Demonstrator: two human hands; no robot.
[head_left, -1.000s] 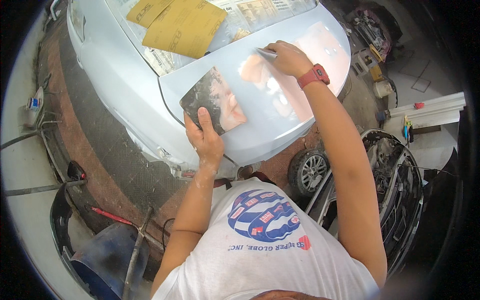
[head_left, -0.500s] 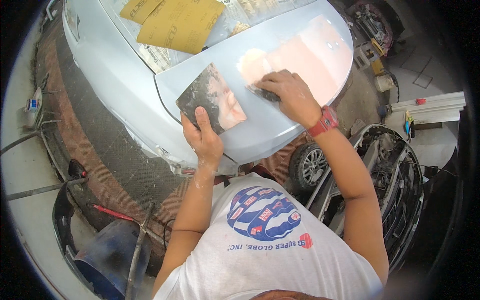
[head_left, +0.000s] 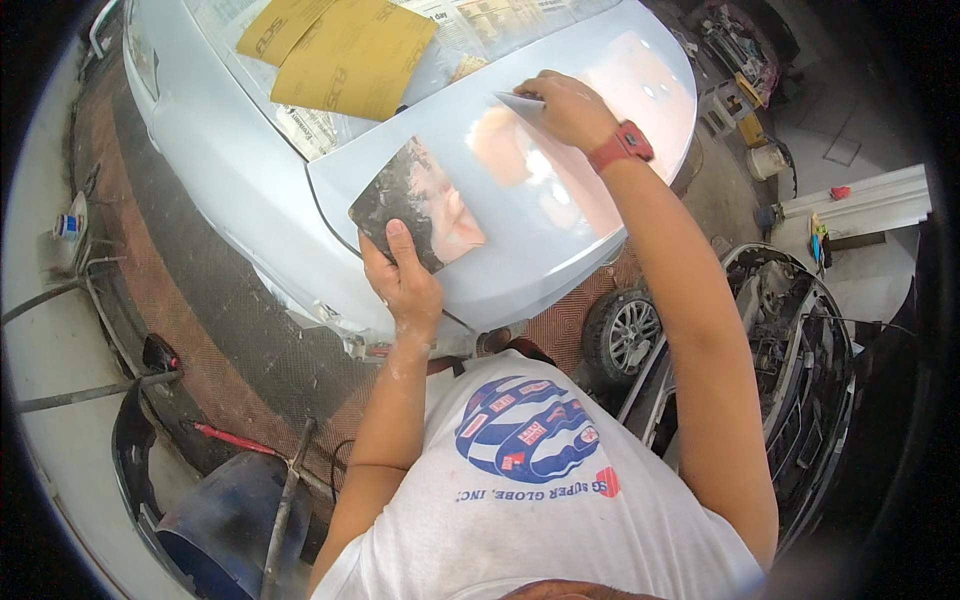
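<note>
My left hand (head_left: 408, 275) grips a dark mixing board (head_left: 385, 195) from its near edge, thumb on top. Pink filler paste (head_left: 445, 215) is smeared over the board's right half. Pinched in my right hand (head_left: 575, 112) is a thin grey filler spreader (head_left: 522, 101), partly hidden by the fingers. That hand is over the far part of a light grey car panel (head_left: 485, 285). Just below the spreader, a pink filler patch (head_left: 500, 145) coats the panel. A wider pale pink area (head_left: 645, 75) stretches to the right, partly behind my right hand and wrist.
Yellow-brown sandpaper sheets (head_left: 355, 60) lie on newspaper (head_left: 305, 130) beyond the panel. A wheel (head_left: 622, 335) and a dismantled car front end (head_left: 800, 340) are at the right. A blue drum (head_left: 235, 520) and metal bars (head_left: 280, 520) stand lower left.
My right hand has moved away from me with the spreader, whose blade now shows more. The pink patch beneath looks smoother and more spread out. My left hand and the board have hardly moved.
</note>
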